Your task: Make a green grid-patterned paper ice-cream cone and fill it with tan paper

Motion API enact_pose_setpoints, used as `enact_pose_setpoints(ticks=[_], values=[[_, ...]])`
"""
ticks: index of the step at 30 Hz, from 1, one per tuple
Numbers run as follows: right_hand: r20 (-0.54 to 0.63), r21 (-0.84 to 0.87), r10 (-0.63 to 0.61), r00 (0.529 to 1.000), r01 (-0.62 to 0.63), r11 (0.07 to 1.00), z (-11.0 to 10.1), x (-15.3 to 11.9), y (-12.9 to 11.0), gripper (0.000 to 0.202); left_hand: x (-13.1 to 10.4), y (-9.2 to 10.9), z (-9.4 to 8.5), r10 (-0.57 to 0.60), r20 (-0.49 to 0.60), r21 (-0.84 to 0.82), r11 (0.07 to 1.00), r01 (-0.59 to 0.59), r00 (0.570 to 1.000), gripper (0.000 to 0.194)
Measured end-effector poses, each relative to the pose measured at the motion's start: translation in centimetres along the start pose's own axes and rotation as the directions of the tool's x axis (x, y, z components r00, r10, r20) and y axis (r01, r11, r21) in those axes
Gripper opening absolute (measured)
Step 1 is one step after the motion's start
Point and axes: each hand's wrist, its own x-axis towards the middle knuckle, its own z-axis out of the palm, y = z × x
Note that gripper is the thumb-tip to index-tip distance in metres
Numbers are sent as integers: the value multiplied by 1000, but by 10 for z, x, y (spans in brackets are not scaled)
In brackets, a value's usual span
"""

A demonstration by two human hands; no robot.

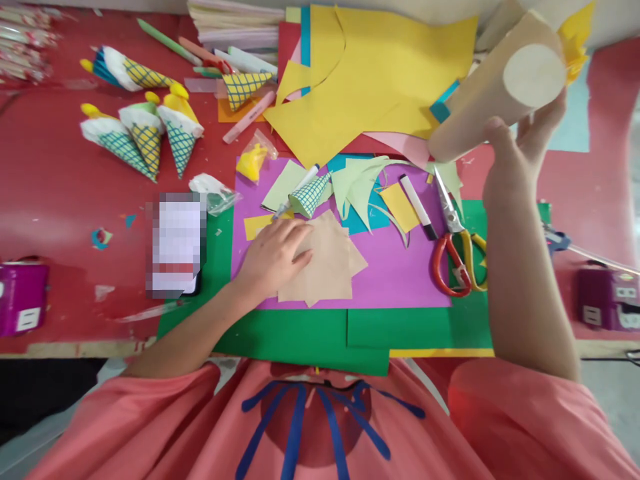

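Note:
My left hand (pixel 280 255) lies flat, fingers stretched out, on a small pile of light-brown paper squares (pixel 327 267). Just beyond its fingertips is a paper cone (pixel 311 195) with a green and blue grid. At the upper right, my right hand (pixel 523 143) is raised and wraps around a beige cardboard tube (pixel 480 100), which is tilted with its pale round end towards me. Some of its fingers are hidden behind the tube. Yellow crumpled paper (pixel 575 40) shows beyond the tube. Scissors (pixel 456 250) with red and yellow handles lie near my right forearm.
Finished paper cones (pixel 145 137) with white rims lie at the left, above a phone (pixel 177 243). Large yellow sheets (pixel 380 73) cover the back. Green paper scraps (pixel 357 187) and a white marker (pixel 417 207) lie on the purple sheet (pixel 390 277). Purple boxes (pixel 607 299) stand at both sides.

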Motion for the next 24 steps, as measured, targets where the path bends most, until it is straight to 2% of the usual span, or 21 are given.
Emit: enact_pose_setpoints(ticks=[1, 2, 3, 4, 5, 6, 7, 8, 9, 10, 11, 14, 19, 22, 24], values=[[-186, -75, -49, 981, 36, 997, 6, -16, -9, 69, 1, -1, 1, -21, 24, 49, 999, 20, 999, 32], [-268, -145, -136, 954, 100, 984, 14, -35, -19, 66, 2, -3, 2, -40, 42, 79, 996, 37, 998, 34], [-266, -214, -232, 936, 177, 961, 24, -56, -29, 63, 3, -3, 3, -56, 54, 91, 995, 51, 997, 33], [-196, -260, -301, 933, 246, 934, 35, -79, -40, 59, 4, -4, 4, -69, 62, 93, 994, 63, 996, 31], [-64, -275, -312, 948, 284, 918, 46, -101, -49, 48, 5, -4, 4, -79, 69, 87, 994, 73, 995, 28], [180, -267, -261, 948, 303, 915, 58, -121, -56, 36, 6, -4, 3, -85, 74, 75, 994, 79, 994, 25], [373, -236, -237, 897, 339, 911, 68, -139, -61, 27, 6, -4, 2, -85, 79, 58, 995, 81, 993, 23], [493, -230, -203, 846, 352, 907, 77, -153, -64, 22, 7, -4, 1, -80, 81, 40, 996, 77, 994, 22], [564, -247, -166, 809, 357, 901, 84, -164, -65, 21, 7, -4, 0, -72, 80, 23, 997, 70, 994, 22], [603, -253, -147, 784, 362, 897, 89, -170, -64, 22, 7, -4, -1, -63, 75, 7, 998, 62, 995, 24], [608, -261, -130, 783, 352, 899, 93, -173, -62, 24, 7, -3, -2, -56, 66, -4, 998, 57, 996, 26], [580, -259, -104, 808, 304, 917, 97, -170, -56, 28, 7, -1, 0, -53, 30, -6, 999, 53, 998, 30], [538, -260, -98, 837, 275, 926, 100, -162, -52, 26, 11, 4, 7, -52, 28, 9, 999, 52, 998, 19], [519, -215, -150, 841, 299, 930, 102, -162, -50, 21, 17, 9, 4, -54, 31, -66, 996, 56, 998, 15], [498, -155, -216, 840, 331, 931, 101, -163, -50, 17, 20, 13, -2, -68, 26, -181, 981, 72, 997, 22]])
